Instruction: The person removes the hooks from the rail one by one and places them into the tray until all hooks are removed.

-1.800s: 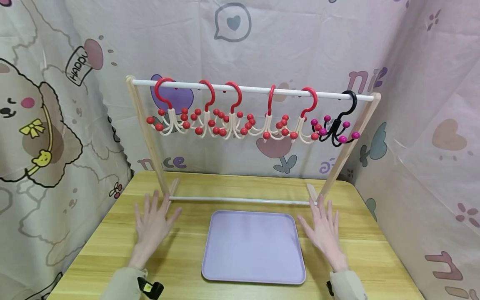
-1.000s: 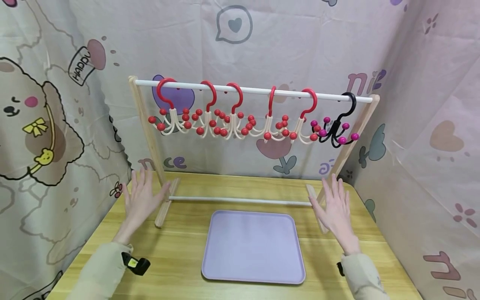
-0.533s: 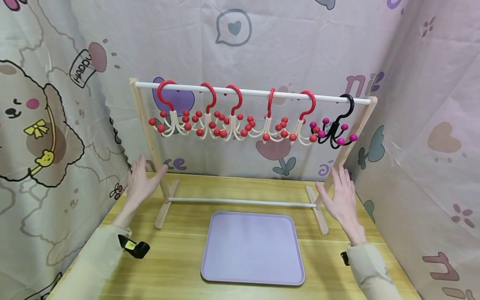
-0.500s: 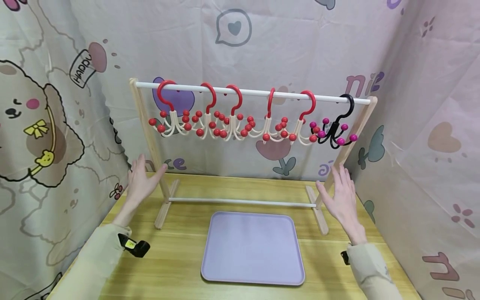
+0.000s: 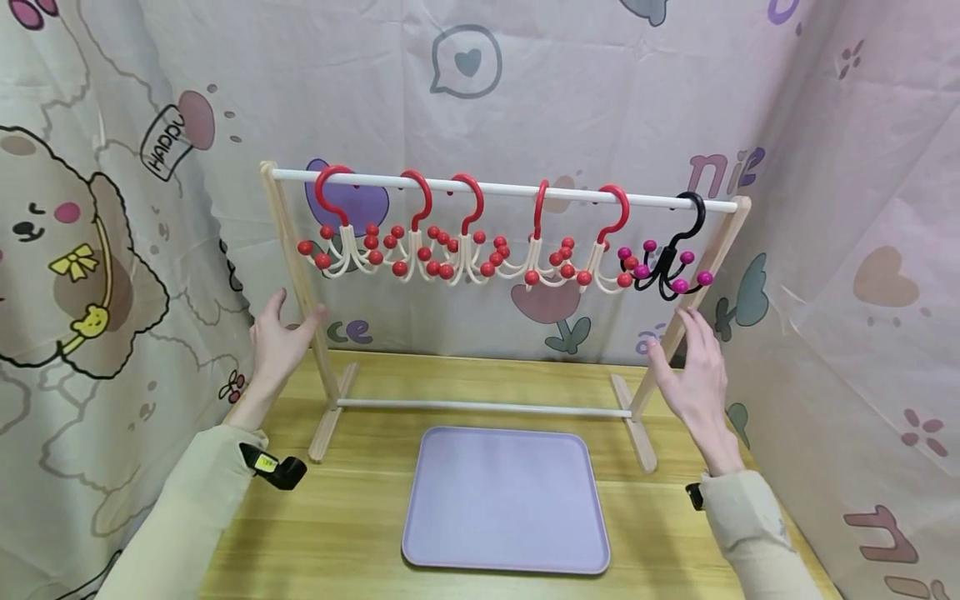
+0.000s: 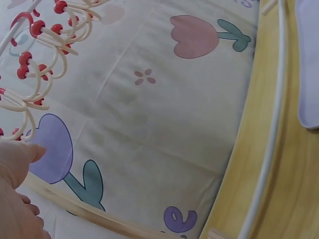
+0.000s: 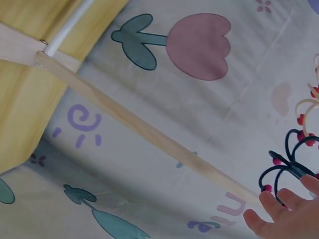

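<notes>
A wooden rack carries a white top bar (image 5: 502, 190). Several cream octopus-style hook hangers (image 5: 465, 246) with red hooks and red ball tips hang from it, and a black one (image 5: 666, 265) with pink ball tips hangs at the right end. My left hand (image 5: 279, 346) is raised beside the rack's left post (image 5: 288, 242), thumb spread from the fingers and overlapping the post in view. Close to the right post (image 5: 722, 250), my right hand (image 5: 696, 379) is raised below the black hanger, fingers loosely bent. Both hold nothing; contact with the posts cannot be told.
A lilac tray (image 5: 507, 500) lies on the wooden table (image 5: 337, 533) in front of the rack. The rack's lower white bar (image 5: 483, 407) runs between its wooden feet. A printed cloth (image 5: 225, 42) surrounds the table at the back and sides.
Both hands have risen from beside the rack's feet to about mid-height of its posts. They first moved outward, and their fingers have become more bent. Hangers and tray stay in place.
</notes>
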Tool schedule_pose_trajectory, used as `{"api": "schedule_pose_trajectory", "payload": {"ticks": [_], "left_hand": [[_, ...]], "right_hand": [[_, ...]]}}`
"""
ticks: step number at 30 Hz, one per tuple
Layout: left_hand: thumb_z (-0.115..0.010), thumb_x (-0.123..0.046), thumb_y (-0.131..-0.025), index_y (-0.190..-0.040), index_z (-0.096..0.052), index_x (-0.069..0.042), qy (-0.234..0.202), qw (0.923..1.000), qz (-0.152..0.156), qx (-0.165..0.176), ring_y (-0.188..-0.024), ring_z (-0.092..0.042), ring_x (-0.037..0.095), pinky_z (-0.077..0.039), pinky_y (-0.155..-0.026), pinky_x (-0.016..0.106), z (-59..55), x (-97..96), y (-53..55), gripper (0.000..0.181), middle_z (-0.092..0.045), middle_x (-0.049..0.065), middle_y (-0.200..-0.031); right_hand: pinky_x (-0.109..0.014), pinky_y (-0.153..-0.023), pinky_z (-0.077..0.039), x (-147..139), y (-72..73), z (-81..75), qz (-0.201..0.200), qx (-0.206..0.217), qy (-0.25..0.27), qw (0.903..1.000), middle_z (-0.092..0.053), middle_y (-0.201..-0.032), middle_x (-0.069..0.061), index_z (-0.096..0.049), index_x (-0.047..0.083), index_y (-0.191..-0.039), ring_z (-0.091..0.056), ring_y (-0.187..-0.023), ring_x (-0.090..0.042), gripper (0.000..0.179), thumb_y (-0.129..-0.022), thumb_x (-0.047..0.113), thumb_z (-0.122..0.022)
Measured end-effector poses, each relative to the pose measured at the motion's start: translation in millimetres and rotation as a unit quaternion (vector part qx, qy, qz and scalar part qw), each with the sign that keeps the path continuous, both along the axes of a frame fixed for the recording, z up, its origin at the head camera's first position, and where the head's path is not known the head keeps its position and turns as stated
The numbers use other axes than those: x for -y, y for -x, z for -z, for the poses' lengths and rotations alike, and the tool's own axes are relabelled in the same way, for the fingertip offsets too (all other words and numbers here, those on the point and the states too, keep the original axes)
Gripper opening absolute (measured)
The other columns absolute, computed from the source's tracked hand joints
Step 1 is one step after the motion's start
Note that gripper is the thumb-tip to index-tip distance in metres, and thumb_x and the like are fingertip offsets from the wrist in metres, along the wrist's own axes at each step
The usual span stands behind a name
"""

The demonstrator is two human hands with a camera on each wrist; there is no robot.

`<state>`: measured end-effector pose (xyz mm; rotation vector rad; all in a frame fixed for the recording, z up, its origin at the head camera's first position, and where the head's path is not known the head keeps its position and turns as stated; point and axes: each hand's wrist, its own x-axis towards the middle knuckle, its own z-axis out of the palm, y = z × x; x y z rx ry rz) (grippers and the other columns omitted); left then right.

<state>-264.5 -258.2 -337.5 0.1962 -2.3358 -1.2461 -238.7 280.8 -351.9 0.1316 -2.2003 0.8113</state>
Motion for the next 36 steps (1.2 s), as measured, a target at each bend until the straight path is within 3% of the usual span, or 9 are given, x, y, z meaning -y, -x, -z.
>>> {"api": "schedule_pose_trajectory", "payload": {"ticks": [2,4,9,18,23,27,31,34,36], "left_hand": [[-0.062,-0.041,-0.097,-0.157,-0.027,-0.002,-0.021,0.9998,0.001,-0.005,-0.139,-0.048,0.044,-0.038,-0.115,0.054,-3.3,-0.4,1.8,0.080,-0.033,0.024,-0.161],[-0.063,-0.038,-0.096,-0.155,-0.032,-0.001,-0.038,0.9991,-0.002,-0.018,-0.147,-0.037,0.042,-0.031,-0.121,0.053,-6.4,-1.0,4.6,0.077,-0.033,0.021,-0.161],[-0.067,-0.031,-0.094,-0.150,-0.044,-0.002,-0.065,0.9965,-0.017,-0.050,-0.145,-0.043,0.036,-0.034,-0.120,0.047,-13.0,-4.4,11.1,0.067,-0.044,0.019,-0.156],[-0.068,-0.028,-0.094,-0.148,-0.047,-0.003,-0.099,0.9927,-0.017,-0.067,-0.146,-0.042,0.031,-0.033,-0.121,0.041,-22.8,-9.1,18.1,0.063,-0.047,0.016,-0.155],[-0.069,-0.024,-0.092,-0.140,-0.057,-0.002,-0.101,0.9894,-0.033,-0.099,-0.138,-0.053,0.029,-0.040,-0.117,0.041,-25.1,-9.7,23.1,0.054,-0.059,0.017,-0.144],[-0.069,-0.025,-0.092,-0.135,-0.061,-0.002,-0.094,0.9879,-0.057,-0.110,-0.128,-0.062,0.026,-0.044,-0.112,0.040,-26.4,-9.1,26.4,0.049,-0.065,0.016,-0.136],[-0.069,-0.024,-0.092,-0.127,-0.067,-0.003,-0.086,0.9858,-0.081,-0.119,-0.101,-0.067,0.008,-0.050,-0.096,0.025,-26.6,-8.4,29.1,0.042,-0.071,0.018,-0.125],[-0.069,-0.025,-0.092,-0.123,-0.070,-0.004,-0.083,0.9848,-0.096,-0.119,-0.084,-0.058,-0.008,-0.048,-0.080,0.012,-26.9,-7.7,31.3,0.037,-0.073,0.019,-0.118],[-0.068,-0.025,-0.092,-0.122,-0.070,-0.004,-0.084,0.9850,-0.098,-0.114,-0.083,-0.059,-0.008,-0.048,-0.076,0.009,-27.5,-7.3,32.5,0.036,-0.073,0.019,-0.117]], "right_hand": [[-0.068,-0.106,-0.035,0.4,1.1,-3.5,0.004,-0.021,0.006,0.9998,-0.047,-0.151,-0.023,-0.051,0.002,-0.143,-0.045,-0.136,-0.049,0.061,-0.089,0.027,-0.065],[-0.067,-0.106,-0.035,0.9,2.2,-6.9,0.007,-0.040,0.013,0.9991,-0.051,-0.147,-0.024,-0.053,0.001,-0.141,-0.047,-0.133,-0.048,0.059,-0.089,0.026,-0.065],[-0.063,-0.101,-0.038,1.9,5.2,-16.4,0.011,-0.073,0.030,0.9968,-0.056,-0.139,-0.024,-0.056,0.002,-0.139,-0.052,-0.124,-0.044,0.055,-0.089,0.025,-0.065],[-0.046,-0.091,-0.037,3.5,9.1,-37.2,0.010,-0.084,0.047,0.9953,-0.058,-0.132,-0.025,-0.055,0.003,-0.140,-0.054,-0.111,-0.038,0.053,-0.092,0.025,-0.064],[-0.034,-0.087,-0.033,4.3,14.4,-48.0,0.012,-0.096,0.049,0.9941,-0.058,-0.127,-0.026,-0.056,0.002,-0.138,-0.053,-0.106,-0.037,0.051,-0.093,0.025,-0.063],[-0.039,-0.091,-0.036,5.2,18.8,-57.6,0.007,-0.105,0.053,0.9930,-0.058,-0.128,-0.027,-0.057,0.002,-0.136,-0.053,-0.110,-0.038,0.050,-0.093,0.028,-0.063],[-0.041,-0.095,-0.034,7.2,21.9,-65.2,0.000,-0.103,0.063,0.9927,-0.057,-0.124,-0.028,-0.057,0.002,-0.136,-0.051,-0.113,-0.038,0.050,-0.094,0.027,-0.062],[-0.032,-0.091,-0.033,8.7,24.2,-70.0,-0.001,-0.107,0.075,0.9915,-0.056,-0.120,-0.028,-0.057,0.000,-0.136,-0.050,-0.107,-0.033,0.048,-0.095,0.024,-0.063],[-0.024,-0.088,-0.032,9.9,25.8,-73.2,0.001,-0.110,0.086,0.9901,-0.057,-0.119,-0.027,-0.058,0.001,-0.135,-0.050,-0.102,-0.027,0.046,-0.095,0.022,-0.063]]}}
